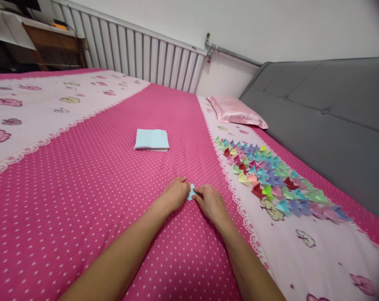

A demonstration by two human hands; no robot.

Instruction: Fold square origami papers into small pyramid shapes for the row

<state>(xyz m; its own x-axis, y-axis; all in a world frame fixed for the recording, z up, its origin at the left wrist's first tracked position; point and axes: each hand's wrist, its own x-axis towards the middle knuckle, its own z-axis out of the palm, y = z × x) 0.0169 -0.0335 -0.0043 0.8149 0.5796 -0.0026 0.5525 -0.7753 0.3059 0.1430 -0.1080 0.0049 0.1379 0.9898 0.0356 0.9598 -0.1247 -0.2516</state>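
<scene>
My left hand [174, 194] and my right hand [210, 203] meet on the pink dotted bedspread [98, 184]. Between their fingertips lies a small light blue folded paper [191, 191], mostly hidden by the fingers. Both hands have their fingers curled and pressed onto that paper. Farther out on the bed rests a stack of light blue paper sheets [152, 139]. To the right, several folded paper shapes in many colours [270, 175] lie in rows on the pale strip of the bedspread.
A pink satin pillow [236, 111] lies at the head of the bed against a grey padded headboard [327, 121]. A white radiator [139, 52] runs along the far wall. Dark wooden furniture [51, 46] stands at the far left.
</scene>
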